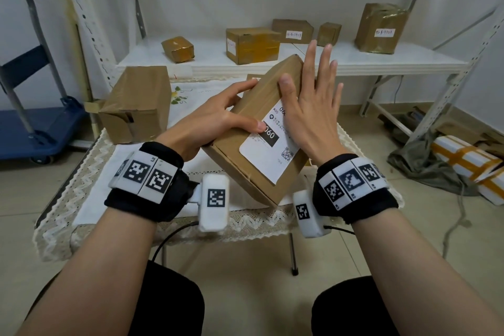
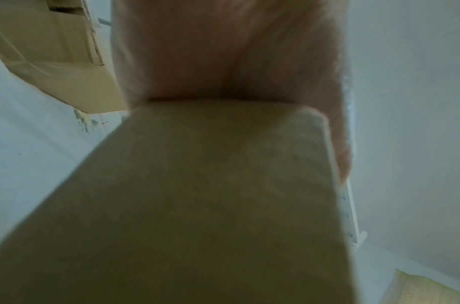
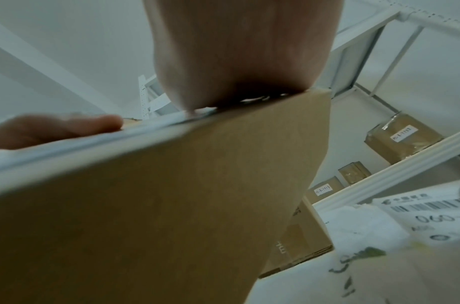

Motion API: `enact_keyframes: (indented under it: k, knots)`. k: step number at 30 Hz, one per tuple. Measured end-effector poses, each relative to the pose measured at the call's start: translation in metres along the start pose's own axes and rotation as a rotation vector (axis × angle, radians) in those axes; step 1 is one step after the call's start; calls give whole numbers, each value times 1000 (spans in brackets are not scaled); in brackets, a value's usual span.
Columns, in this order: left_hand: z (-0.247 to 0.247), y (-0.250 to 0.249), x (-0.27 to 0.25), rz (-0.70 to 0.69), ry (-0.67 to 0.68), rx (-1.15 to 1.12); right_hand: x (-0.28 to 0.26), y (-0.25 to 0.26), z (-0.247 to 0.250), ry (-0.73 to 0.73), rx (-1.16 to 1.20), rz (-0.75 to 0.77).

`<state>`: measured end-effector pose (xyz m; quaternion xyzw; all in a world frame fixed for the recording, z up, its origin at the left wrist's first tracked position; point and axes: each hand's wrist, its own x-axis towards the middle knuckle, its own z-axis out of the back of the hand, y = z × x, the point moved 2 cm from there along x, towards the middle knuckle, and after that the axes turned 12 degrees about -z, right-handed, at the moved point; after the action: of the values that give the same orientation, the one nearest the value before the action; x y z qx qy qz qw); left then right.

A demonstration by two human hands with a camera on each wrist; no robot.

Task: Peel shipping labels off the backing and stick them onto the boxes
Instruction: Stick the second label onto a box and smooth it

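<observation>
A flat brown cardboard box (image 1: 261, 106) is held tilted above the small table, with a white shipping label (image 1: 268, 154) printed "060" stuck on its top face. My left hand (image 1: 218, 117) grips the box's left edge, thumb on the label and fingers curled round the far side. My right hand (image 1: 311, 106) lies flat with straight fingers, palm pressing the label's right part. The left wrist view shows the box's underside (image 2: 210, 195) under my palm. The right wrist view shows the box's side (image 3: 171, 195), the label's edge (image 3: 93, 139) and my left thumb.
A larger brown box (image 1: 136, 103) stands on the lace-covered table (image 1: 68, 199) at left. Another printed label (image 3: 429, 209) lies on the table. Several taped boxes sit on the white shelf (image 1: 300, 60) behind. A blue cart (image 1: 32, 123) is at left; wrapped parcels (image 1: 469, 161) lie on the floor at right.
</observation>
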<state>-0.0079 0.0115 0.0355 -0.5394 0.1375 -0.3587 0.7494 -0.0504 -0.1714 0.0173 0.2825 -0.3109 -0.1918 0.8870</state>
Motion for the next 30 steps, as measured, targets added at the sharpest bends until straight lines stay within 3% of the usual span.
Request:
enact_keyframes:
  k: [6, 10, 15, 24, 30]
  knots:
    - [2, 2, 1, 40, -35, -24, 1, 0, 1, 49, 153, -80]
    - [9, 4, 3, 42, -120, -78, -10, 6, 2, 73, 81, 20]
    - [7, 4, 1, 17, -130, -85, -20, 5, -9, 100, -38, 82]
    - [9, -1, -3, 2, -66, -70, 3, -8, 0, 74, 12, -71]
    - [13, 6, -1, 45, -125, -142, 6, -9, 0, 77, 183, -122]
